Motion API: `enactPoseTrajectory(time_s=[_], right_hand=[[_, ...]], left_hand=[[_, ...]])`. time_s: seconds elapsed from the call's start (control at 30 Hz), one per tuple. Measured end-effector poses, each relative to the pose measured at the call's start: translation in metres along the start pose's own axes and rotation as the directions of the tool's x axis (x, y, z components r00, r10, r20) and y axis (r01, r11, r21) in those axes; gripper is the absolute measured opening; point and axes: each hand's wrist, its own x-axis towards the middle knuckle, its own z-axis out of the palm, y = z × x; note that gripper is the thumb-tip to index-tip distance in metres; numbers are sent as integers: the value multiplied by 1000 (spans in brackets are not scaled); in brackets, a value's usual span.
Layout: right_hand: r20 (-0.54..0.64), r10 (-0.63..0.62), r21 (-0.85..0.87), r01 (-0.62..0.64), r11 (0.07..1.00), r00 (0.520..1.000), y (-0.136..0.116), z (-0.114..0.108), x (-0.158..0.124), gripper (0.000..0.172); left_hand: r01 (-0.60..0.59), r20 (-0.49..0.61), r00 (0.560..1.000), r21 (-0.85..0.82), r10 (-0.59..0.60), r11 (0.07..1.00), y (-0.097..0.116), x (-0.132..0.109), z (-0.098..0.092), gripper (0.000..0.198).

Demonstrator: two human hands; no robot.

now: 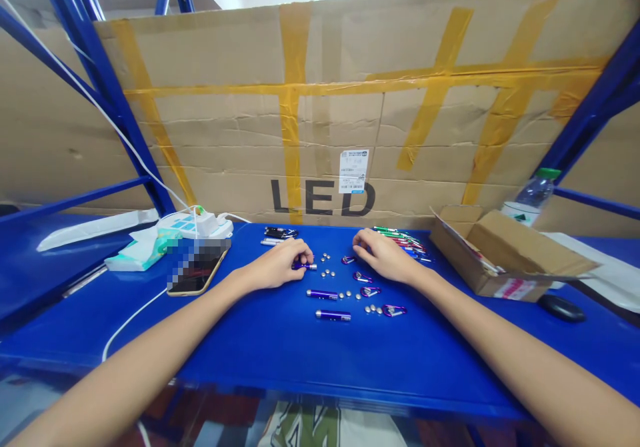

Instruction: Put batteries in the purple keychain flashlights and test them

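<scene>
Holding purple tube [304, 266] left-handed, hands [277, 265] apart, cardboard [350, 120] reading "LED"

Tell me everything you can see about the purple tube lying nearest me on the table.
The purple tube is a short, slim, glossy cylinder that looks metallic, with a silver left end and pale markings near the right, too small to read. It lies on its side, crosswise to you, on the blue tabletop, which is all it touches. A similar tube lies just beyond it, and silver discs sit apart to its right.

"LED" [320, 198] in black on cardboard [345, 124]
</scene>
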Motion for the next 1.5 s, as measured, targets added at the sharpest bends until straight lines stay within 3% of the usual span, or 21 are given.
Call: enactPoseTrajectory(time_s=[0.13, 0.33, 0.63, 0.73, 0.83, 1.0, 1.13, 1.27, 1.37, 1.5], right_hand=[[3, 0, -7, 0, 1000, 1000, -2, -4, 0, 14], [-5, 21, -5, -21, 1000, 1000, -2, -7, 0, 14], [37, 43, 4, -43, 999, 998, -8, -11, -2, 15], [58, 71, 10, -72, 997, 996, -14, -21, -3, 16], [86, 101, 7, -102, 995, 991, -21, -31, -5, 20], [120, 130, -3, -130, 991, 984, -28, -43, -6, 26], [137, 136, 18, -140, 990, 981, -29, -48, -7, 30], [206, 93, 157, -127, 979, 974, -34, -57, -9, 33], [379, 2, 298, -124, 947, 925, -45, -68, -12, 32], [617, -131, 332, -106, 937, 776, -60, -75, -20, 26]], left_hand=[[12, 3, 1000, -17, -12, 1000, 2, 0, -2, 7], [27, 19, 999, -16, -26, 1000, -1, 0, -3, 22], [42, 49, 998, -21, -41, 999, -10, 3, -6, 23], [32, 7, 999, -14, -31, 999, 2, 3, -10, 25], [-39, -88, 996, -66, 33, 997, 31, -1, -9, 24], [-230, 100, 964, -142, 245, 963, 75, -11, 9, 30], [-335, 206, 922, -4, 329, 942, 76, -15, 21, 27], [-327, 182, 928, -16, 324, 945, 72, -16, 20, 23], [-202, 108, 971, -100, 212, 974, 72, -15, 18, 18], [-84, 22, 996, -220, 91, 972, 73, -11, 19, 17]])
